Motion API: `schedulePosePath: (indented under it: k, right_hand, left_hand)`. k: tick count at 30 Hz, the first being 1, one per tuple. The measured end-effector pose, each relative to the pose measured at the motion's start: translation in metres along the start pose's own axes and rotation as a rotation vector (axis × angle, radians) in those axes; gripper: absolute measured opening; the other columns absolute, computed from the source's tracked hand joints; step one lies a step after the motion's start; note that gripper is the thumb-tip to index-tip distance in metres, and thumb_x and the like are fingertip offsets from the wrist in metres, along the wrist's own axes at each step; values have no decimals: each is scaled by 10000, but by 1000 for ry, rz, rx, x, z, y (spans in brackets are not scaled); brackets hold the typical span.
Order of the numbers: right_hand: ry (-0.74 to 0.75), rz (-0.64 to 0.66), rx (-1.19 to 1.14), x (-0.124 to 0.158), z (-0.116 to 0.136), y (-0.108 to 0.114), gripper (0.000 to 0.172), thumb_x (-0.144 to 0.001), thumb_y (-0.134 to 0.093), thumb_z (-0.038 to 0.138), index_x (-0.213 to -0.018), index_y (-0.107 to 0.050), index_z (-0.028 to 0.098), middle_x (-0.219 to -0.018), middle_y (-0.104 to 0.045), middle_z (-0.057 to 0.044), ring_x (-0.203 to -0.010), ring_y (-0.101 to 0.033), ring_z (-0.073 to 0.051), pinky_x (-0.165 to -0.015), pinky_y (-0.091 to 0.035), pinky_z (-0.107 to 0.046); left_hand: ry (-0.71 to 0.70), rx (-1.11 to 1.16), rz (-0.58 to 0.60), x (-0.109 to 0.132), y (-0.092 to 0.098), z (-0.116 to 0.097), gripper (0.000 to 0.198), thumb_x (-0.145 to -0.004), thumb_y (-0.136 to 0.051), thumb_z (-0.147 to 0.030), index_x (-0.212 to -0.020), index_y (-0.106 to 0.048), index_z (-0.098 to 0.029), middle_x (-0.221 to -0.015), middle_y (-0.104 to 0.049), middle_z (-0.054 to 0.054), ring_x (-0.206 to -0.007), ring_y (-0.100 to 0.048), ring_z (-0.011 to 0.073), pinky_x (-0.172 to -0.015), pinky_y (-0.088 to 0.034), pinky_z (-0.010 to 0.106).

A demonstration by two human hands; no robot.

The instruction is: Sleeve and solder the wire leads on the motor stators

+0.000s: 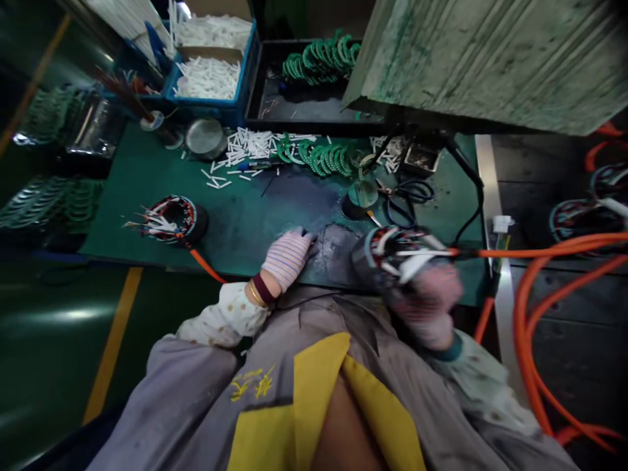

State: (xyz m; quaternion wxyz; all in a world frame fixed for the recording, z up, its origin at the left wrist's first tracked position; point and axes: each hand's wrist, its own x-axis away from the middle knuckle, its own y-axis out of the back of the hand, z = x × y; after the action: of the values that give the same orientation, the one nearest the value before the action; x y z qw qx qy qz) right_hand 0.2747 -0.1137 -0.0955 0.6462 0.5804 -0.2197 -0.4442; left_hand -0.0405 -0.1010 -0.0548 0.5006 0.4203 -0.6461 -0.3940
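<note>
1. One green desk (245,229) is seen, with one black tray (314,124) and one two-part blue bin (216,112) set along its back.
2. Two wired cylinders are counted on the desk: the near one (366,258) is tilted at the front, towards the right end; the other (199,222) is stood at the left end. One orange cable (515,252) is led off rightward from the near one's leads.
3. The near cylinder appears to be in the course of being handled or turned; steady support, with the loose leads kept free, seems called for next.
4. Two gloved hands are seen. The right hand (434,304) is blurred against the near cylinder; how firmly it is closed cannot be told. The left hand (287,258) is rested on the desk's front, fingers partly curled; whether anything is held cannot be told.
5. One round tin (205,139) and one small pot (363,194) are counted.
6. Green rings (326,159) and white tubes (252,145) are heaped too closely for counting.
</note>
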Motion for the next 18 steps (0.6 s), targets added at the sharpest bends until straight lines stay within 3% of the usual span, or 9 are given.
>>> schedulePosePath:
  k: [3,6,8,9,11,13,15,16,18]
  right_hand:
    - [30,-11,97,-22,31,-14,436,-1125,-806,603,-972,-891,204,-866,-824,-157,-808,-767,-315,-764,-627,-456]
    - [147,92,46,-18,37,5,267,-1083,-812,461,-979,-910,235,-852,-849,-152,-787,-774,-329,-759,-600,-460]
    - [245,105,-56,2,16,37,196,-1081,-739,316,-1117,-930,286,-971,-910,-141,-888,-828,-339,-848,-639,-473]
    - [282,39,-117,13,0,53,307,-1085,-687,281,-1268,-927,333,-1115,-948,-133,-1020,-874,-354,-931,-666,-493]
    - [159,-52,-87,31,-39,78,513,-1129,-696,303,-1618,-812,402,-1357,-961,-118,-1187,-901,-366,-1000,-674,-523]
    - [11,-153,49,37,-74,85,569,-1136,-712,339,-1690,-772,452,-1397,-950,-163,-1183,-891,-436,-974,-624,-608]
    - [27,-143,101,33,-93,77,444,-1130,-688,349,-1512,-888,454,-1129,-942,-154,-949,-841,-410,-831,-546,-587]
    - [42,-170,123,31,-95,71,393,-1120,-678,353,-1409,-933,429,-924,-872,-129,-790,-757,-370,-740,-478,-550]
    - [22,-216,154,28,-85,61,363,-1112,-680,345,-1341,-959,379,-762,-732,-84,-692,-638,-322,-686,-396,-498]
  left_hand:
    - [20,-34,12,3,0,-5,382,-1262,-649,-66,-1543,-873,-191,-1389,-847,193,-1301,-853,329,-1154,-683,395]
    - [-7,-59,-1,-10,25,14,468,-1249,-577,-32,-1571,-868,-206,-1408,-830,202,-1321,-835,352,-1175,-679,432]
    - [-25,-53,-121,-25,49,34,474,-1244,-579,-53,-1570,-874,-229,-1485,-808,206,-1396,-805,376,-1219,-665,470]
    - [-29,-35,-228,-34,62,45,425,-1240,-626,-89,-1541,-886,-238,-1508,-805,193,-1417,-796,385,-1231,-661,481]
    - [7,19,-450,-55,86,65,309,-1231,-738,-182,-1493,-891,-240,-1522,-820,144,-1419,-794,369,-1257,-648,474]
    - [130,64,-548,-82,104,82,307,-1248,-731,-196,-1532,-846,-213,-1505,-850,85,-1385,-800,289,-1286,-621,416]
    - [282,64,-502,-110,117,91,351,-1281,-704,-195,-1626,-768,-178,-1482,-860,38,-1339,-791,192,-1286,-601,343]
    - [307,53,-488,-123,122,94,348,-1271,-734,-194,-1614,-769,-151,-1509,-850,44,-1365,-776,177,-1306,-582,336]
    - [310,19,-450,-144,128,96,305,-1252,-777,-216,-1542,-816,-129,-1565,-823,67,-1405,-753,178,-1332,-551,352]
